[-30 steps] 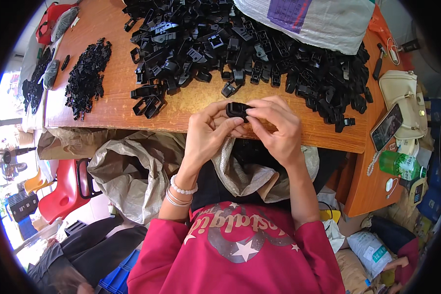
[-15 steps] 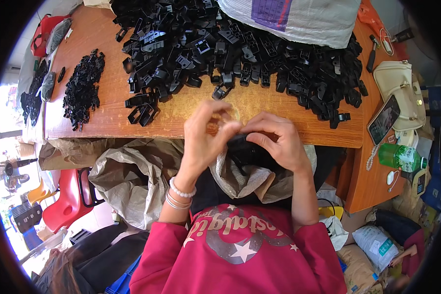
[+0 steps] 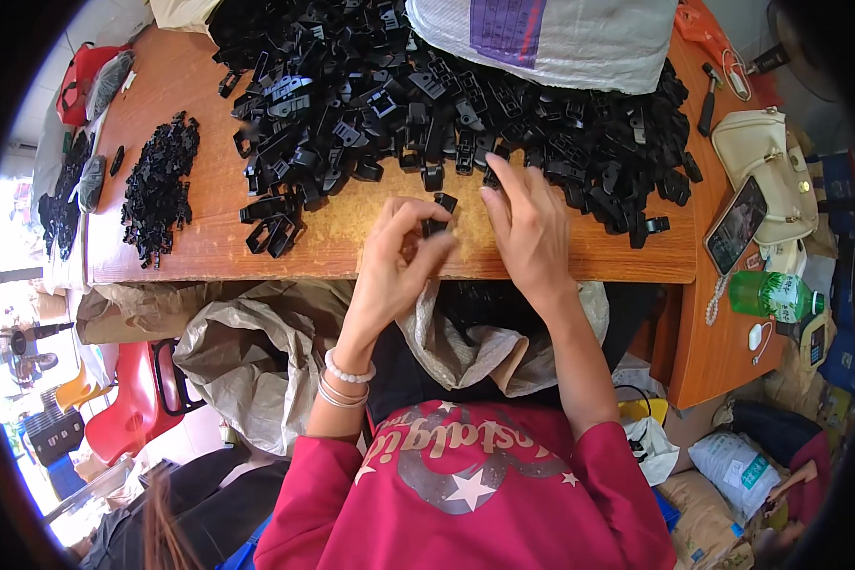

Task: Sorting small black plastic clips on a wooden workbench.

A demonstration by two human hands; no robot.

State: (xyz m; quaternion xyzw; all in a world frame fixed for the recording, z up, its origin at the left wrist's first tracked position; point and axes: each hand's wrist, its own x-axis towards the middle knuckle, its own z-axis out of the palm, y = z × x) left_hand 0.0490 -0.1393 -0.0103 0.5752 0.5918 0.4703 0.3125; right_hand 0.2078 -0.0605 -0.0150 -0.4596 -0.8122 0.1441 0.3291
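Over the near edge of the table, my left hand (image 3: 396, 258) pinches a small black plastic part (image 3: 438, 215) between thumb and fingers. My right hand (image 3: 532, 233) is at the near edge of a big pile of black plastic clip-like parts (image 3: 351, 104). Its fingers are stretched out and its thumb is apart, with nothing visibly held; the fingertips reach the nearest parts. Below the table edge, between my forearms, an open woven sack (image 3: 503, 356) holds dark things that I cannot make out.
A smaller heap of little black parts (image 3: 161, 185) lies on the left of the wooden table (image 3: 228, 249). A white woven bag (image 3: 589, 47) rests behind the pile. On the right are a hammer (image 3: 707, 103), a phone (image 3: 737, 225), a cream handbag (image 3: 765, 157) and a green bottle (image 3: 769, 295).
My hands were close together above the sack. My right hand has moved away to the pile and its fingers have straightened. A black part now shows in my left hand.
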